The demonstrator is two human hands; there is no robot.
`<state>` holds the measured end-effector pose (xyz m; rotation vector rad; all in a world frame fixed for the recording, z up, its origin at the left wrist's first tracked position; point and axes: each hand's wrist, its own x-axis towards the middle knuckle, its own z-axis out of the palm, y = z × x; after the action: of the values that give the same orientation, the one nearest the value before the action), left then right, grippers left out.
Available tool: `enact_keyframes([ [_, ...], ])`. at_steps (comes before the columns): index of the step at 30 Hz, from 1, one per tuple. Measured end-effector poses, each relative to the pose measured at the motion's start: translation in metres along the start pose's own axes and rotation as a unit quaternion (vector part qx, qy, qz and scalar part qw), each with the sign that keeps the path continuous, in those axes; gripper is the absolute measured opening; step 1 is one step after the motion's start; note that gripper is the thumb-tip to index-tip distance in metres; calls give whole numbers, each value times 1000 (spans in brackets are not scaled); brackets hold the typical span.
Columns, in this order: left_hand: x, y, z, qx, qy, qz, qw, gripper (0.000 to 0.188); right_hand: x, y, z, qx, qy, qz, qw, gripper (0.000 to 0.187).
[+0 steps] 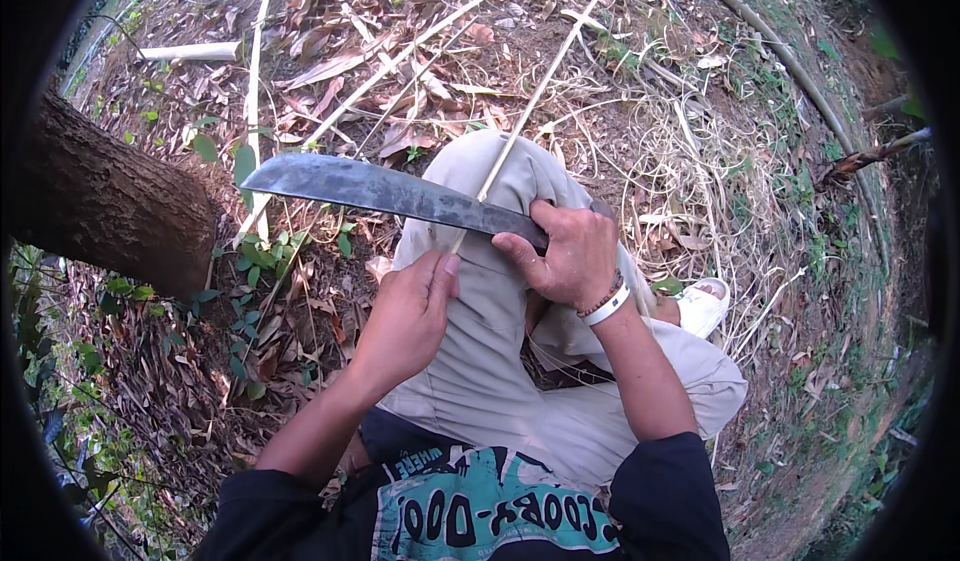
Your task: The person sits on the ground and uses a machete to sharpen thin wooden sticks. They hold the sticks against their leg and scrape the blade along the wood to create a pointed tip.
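Observation:
My right hand point(570, 251) is closed round the handle end of a machete point(370, 187), whose dark, broad blade points left across my raised knee. Its thumb lies along the base of the blade. In my left hand point(412, 306), thumb and fingers pinch a thin, pale strip of split bamboo point(535, 101). The strip runs from that hand under the blade, over the knee and up toward the far ground. Blade and strip cross just above my beige trousers point(470, 331). The machete's handle is mostly hidden by my right hand.
A thick tree trunk point(110, 191) stands close on the left. Long pale strips point(430, 33) and a short cut pole point(190, 52) lie among dry leaves ahead. Curly shavings point(680, 176) cover the ground at right, near my white shoe point(703, 307). A long pole point(765, 29) curves along the far right.

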<state>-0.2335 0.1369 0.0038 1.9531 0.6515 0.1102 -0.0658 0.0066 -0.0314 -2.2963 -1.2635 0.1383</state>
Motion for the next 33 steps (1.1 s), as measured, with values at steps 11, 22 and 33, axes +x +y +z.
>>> enact_keyframes([
  [11, -114, -27, -32, 39, -56, -112, 991, 28, 0, 5, 5, 8, 37, 65, 997, 67],
  [22, -318, -138, -102, 234, 9, -117, 965, 22, 9, 13, -7, 74, 61, 180, 979, 70],
  [33, -62, -24, -32, 35, -32, -15, 999, 28, -15, 13, -9, 149, 143, 67, 976, 62],
])
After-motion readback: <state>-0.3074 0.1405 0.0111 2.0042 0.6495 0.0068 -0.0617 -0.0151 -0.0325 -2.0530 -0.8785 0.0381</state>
